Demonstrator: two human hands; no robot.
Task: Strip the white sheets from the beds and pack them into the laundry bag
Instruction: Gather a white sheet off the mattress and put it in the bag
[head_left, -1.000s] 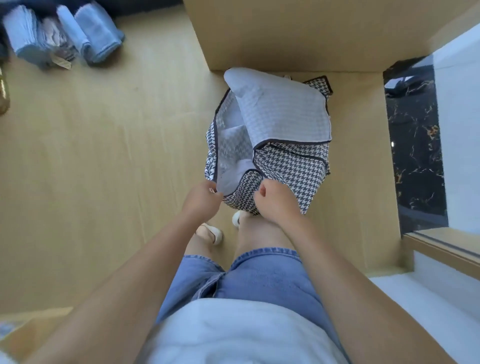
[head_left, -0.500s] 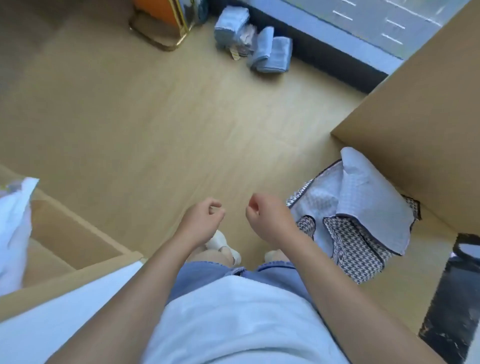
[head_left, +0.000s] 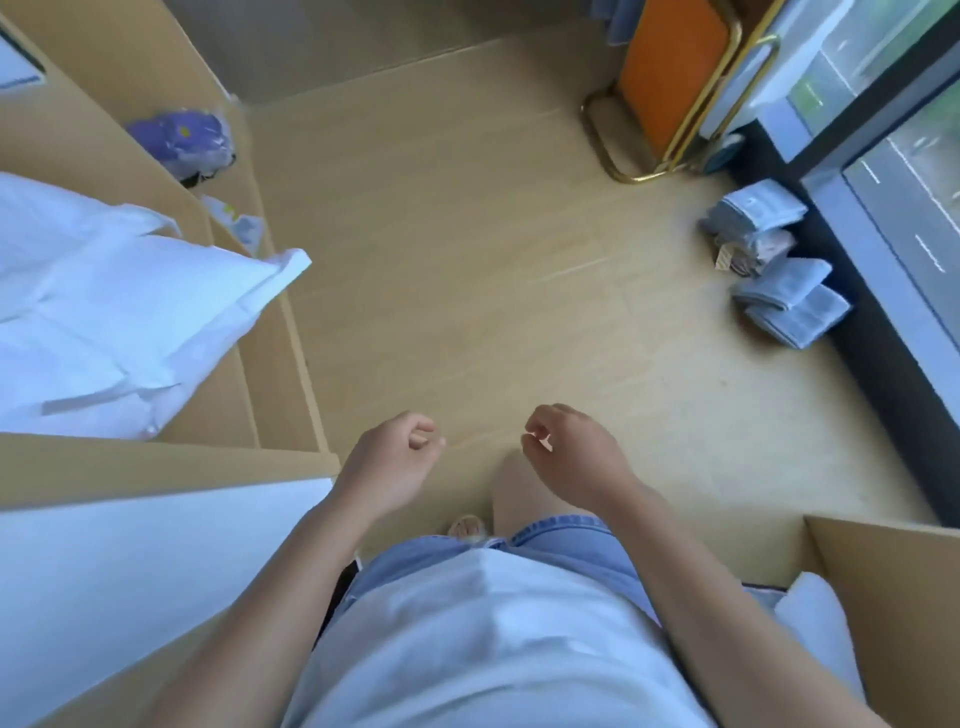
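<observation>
Left hand (head_left: 387, 462): fingers loosely curled, holding nothing; it hangs over the floor just off the corner of the near bed.
Right hand (head_left: 571, 457): likewise slack and empty; thumb and forefinger almost meet, with nothing between them.
White sheet (head_left: 130, 582): lies flat on the near bed, along its floor-side edge, within the left arm's reach.
Bunched white bedding (head_left: 104, 312): heaped on the far bed, one corner jutting past the wooden bed frame (head_left: 270, 374).
Laundry bag: a pale shape (head_left: 810, 618) at the lower right edge may be its flap; it is too cut off to say.
Step in hand: likely going for the next sheet; take a corner at the bed's edge with both hands, lift it clear of the frame, then gather it inward so it does not drag.
Edges: the frame's boards stand proud beside the bedding; cloth could snag there.
Open room: the floor (head_left: 467, 260) between the beds is bare; folded blue towels (head_left: 789, 306) and an orange chair (head_left: 670, 78) keep to its window-side edge, well apart from both hands.
</observation>
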